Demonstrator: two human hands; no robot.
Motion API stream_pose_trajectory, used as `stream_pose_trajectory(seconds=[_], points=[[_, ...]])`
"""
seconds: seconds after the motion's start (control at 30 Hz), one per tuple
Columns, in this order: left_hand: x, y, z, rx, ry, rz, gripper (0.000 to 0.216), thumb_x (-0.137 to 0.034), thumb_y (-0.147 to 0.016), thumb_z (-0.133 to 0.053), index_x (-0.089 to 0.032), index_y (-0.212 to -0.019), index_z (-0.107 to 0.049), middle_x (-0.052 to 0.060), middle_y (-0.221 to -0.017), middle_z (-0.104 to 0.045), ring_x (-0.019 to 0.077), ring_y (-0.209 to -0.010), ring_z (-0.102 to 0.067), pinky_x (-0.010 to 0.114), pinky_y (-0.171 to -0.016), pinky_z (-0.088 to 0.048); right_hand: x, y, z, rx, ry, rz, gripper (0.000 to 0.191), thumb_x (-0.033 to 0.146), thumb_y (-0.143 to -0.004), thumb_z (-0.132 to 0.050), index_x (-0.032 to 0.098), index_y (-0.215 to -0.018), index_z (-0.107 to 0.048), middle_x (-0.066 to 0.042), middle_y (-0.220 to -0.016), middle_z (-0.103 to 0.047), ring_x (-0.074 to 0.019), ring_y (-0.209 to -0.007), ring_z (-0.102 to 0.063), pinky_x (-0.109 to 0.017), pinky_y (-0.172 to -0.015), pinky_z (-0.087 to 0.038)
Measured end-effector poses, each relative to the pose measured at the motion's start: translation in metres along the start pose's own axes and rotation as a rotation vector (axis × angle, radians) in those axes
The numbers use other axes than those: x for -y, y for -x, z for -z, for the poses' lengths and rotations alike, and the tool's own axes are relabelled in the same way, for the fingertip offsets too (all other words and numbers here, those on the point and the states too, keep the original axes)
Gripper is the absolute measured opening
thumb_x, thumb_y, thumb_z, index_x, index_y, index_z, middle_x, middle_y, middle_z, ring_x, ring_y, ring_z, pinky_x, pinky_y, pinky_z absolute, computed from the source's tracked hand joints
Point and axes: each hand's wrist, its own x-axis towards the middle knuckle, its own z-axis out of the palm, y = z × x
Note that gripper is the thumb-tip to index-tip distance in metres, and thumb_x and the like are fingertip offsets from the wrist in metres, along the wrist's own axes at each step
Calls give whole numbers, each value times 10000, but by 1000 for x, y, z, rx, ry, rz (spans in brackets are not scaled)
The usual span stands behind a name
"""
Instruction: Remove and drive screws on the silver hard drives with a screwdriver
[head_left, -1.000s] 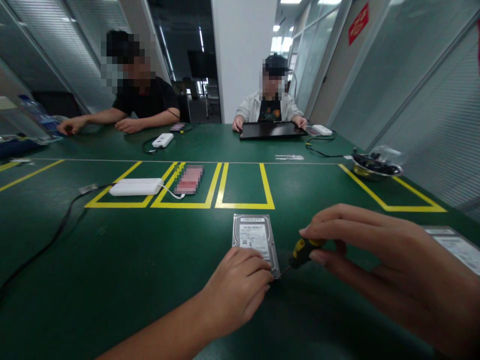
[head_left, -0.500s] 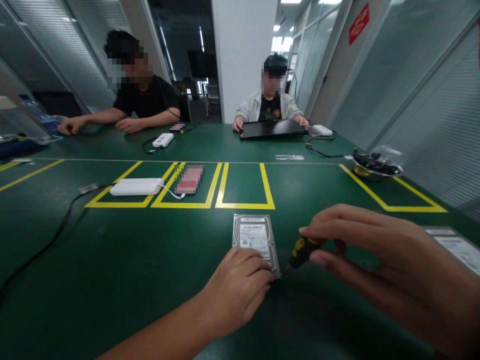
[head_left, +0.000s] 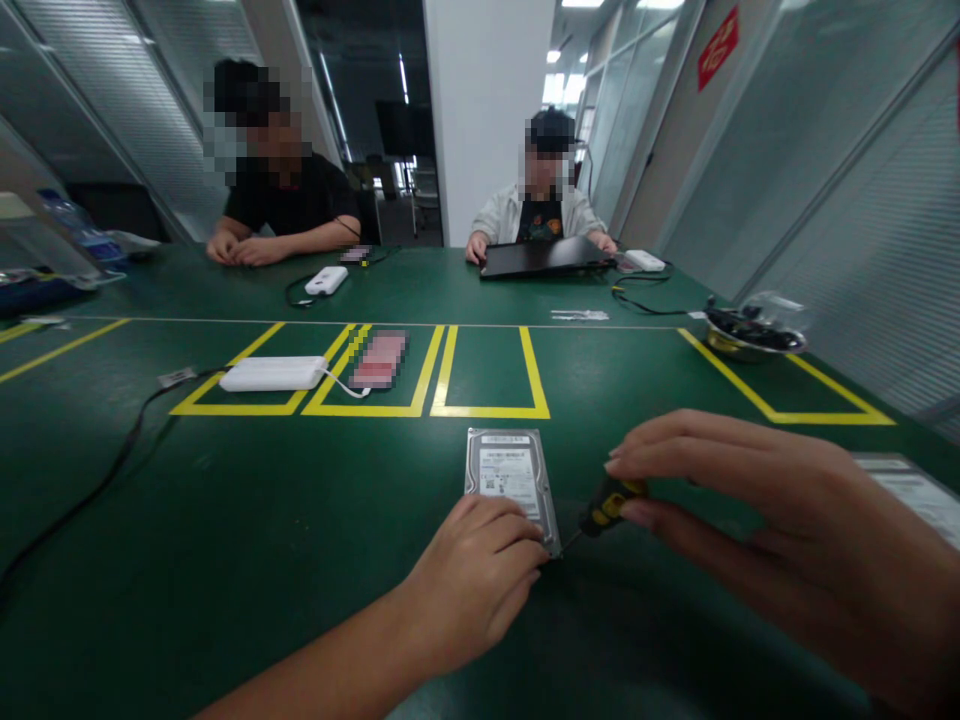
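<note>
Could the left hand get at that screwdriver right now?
Probably yes: the left hand, resting on the hard drive, is near the screwdriver with nothing apparent between them, though the right hand holds its handle.

Tally, placed by the middle hard drive point(head_left: 506, 465): hard drives, two, the second drive point(head_left: 913, 495) to its right (partly hidden). Screwdriver point(head_left: 606, 505), one, just right of it. Wearer's hands, two: left hand point(head_left: 476, 570) on it, right hand point(head_left: 772, 530) to its right. Beyond it: white boxes point(head_left: 274, 374) point(head_left: 326, 281) point(head_left: 643, 260), three; metal bowl point(head_left: 750, 351), one; other people point(head_left: 300, 205) point(head_left: 540, 222), two.
</note>
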Motion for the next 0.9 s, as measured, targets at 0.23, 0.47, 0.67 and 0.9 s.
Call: stream_pose_trajectory(seconds=[0.23, 0.47, 0.67, 0.9], points=[[0, 0, 1, 9, 0, 3, 181, -126, -911, -566, -181, -1071, -630, 29, -1095, -683, 223, -1070, -564, 411, -942, -412, 0, -2, -1, -9, 2, 10, 236, 206, -917, -516, 349, -1089, -593, 81, -1028, -616, -66, -860, -610, -143, -730, -509], [-1, -1, 1, 17, 0, 5, 195, -123, -914, -548, -180, -1073, -644, 53, -1084, -691, 233, -1064, -572, 424, -944, -424, 6, -3, 1, 3, -35, -5, 161, 178, -907, -563, 265, -1010, -650, 7, -1009, -643, -127, -864, -634, -205, -724, -535], [-1, -1, 1, 9, -6, 1, 192, -127, -913, -553, -178, -1075, -642, 46, -1088, -691, 233, -1060, -574, 423, -939, -425, 6, -3, 1, -41, -1, 8, 222, 162, -877, -545, 256, -1060, -629, 21, -996, -665, -119, -817, -645, -194, -706, -538], [-1, 0, 0, 12, 3, 8, 182, -135, -921, -548, -182, -1071, -640, 43, -1086, -689, 232, -1067, -567, 423, -944, -416, 7, -6, 2, 31, -31, -31, 195, 147, -912, -526, 233, -1024, -661, -16, -1012, -643, -132, -865, -632, -222, -741, -534]])
